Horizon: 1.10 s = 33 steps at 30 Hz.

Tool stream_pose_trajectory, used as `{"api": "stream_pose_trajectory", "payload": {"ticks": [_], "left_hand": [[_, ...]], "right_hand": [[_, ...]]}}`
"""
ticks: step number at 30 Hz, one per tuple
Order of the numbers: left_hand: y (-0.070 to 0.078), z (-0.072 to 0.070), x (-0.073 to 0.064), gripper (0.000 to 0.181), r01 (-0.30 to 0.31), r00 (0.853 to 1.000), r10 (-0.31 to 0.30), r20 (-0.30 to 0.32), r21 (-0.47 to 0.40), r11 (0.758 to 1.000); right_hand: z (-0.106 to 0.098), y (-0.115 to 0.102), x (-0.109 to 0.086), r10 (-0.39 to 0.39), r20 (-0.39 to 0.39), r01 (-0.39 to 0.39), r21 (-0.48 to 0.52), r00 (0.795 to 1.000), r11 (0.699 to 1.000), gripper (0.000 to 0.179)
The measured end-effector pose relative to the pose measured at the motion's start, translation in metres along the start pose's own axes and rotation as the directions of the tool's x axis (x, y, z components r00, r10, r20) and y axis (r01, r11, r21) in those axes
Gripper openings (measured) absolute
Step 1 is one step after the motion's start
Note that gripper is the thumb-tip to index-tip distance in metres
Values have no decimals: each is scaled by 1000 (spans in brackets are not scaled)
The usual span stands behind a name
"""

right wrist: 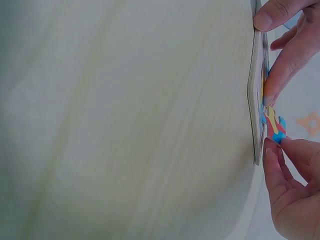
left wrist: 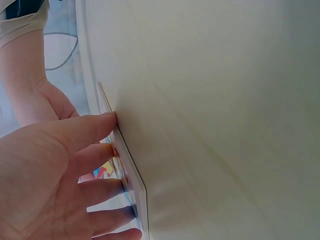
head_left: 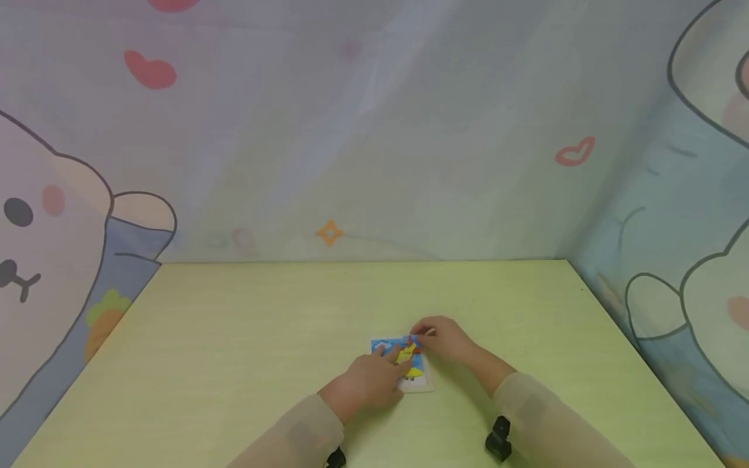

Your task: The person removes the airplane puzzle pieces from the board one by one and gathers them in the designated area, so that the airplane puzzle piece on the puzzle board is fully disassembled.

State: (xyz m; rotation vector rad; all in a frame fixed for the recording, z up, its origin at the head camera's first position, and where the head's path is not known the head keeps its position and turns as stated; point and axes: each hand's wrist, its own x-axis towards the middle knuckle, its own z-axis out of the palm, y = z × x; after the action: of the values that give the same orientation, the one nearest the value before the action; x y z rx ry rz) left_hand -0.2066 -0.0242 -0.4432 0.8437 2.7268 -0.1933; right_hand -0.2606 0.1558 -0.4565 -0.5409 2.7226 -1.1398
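Note:
A small jigsaw puzzle board [head_left: 420, 386] with a pale wooden border lies on the table, its picture blue, yellow and red. My left hand [head_left: 374, 378] rests on its left part with fingers spread; in the left wrist view the thumb [left wrist: 95, 130] touches the board's near edge. At the board's upper right corner, my right hand [head_left: 446, 339] pinches a puzzle piece [right wrist: 275, 129] between thumb and fingertips. That piece is blue, red and yellow, and is tilted up at the board's edge in the right wrist view. Part of the picture is hidden under my left hand.
The light yellow tabletop [head_left: 246, 338] stretches out around the board. Behind it stands a pale printed backdrop [head_left: 374, 130], which also runs along both sides. A black device [head_left: 499, 439] is at the right sleeve.

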Motion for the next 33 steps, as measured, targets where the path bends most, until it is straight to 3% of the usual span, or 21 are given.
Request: {"api": "stream_pose_trajectory", "payload": {"ticks": [8,16,33], "left_hand": [[-1,4,3,53,-16,1000,16,-20,-2,1000],[-1,6,3,54,-6,1000,6,3,0,1000],[0,0,-1,53,10,1000,-10,15,-5,1000]], "right_hand": [[-5,1,-2,41,-45,-40,11,998,999,11],[-6,13,-1,74,-59,-70,57,996,996,12],[-14,28,-10,148,-42,-137,199,988,970,14]]}}
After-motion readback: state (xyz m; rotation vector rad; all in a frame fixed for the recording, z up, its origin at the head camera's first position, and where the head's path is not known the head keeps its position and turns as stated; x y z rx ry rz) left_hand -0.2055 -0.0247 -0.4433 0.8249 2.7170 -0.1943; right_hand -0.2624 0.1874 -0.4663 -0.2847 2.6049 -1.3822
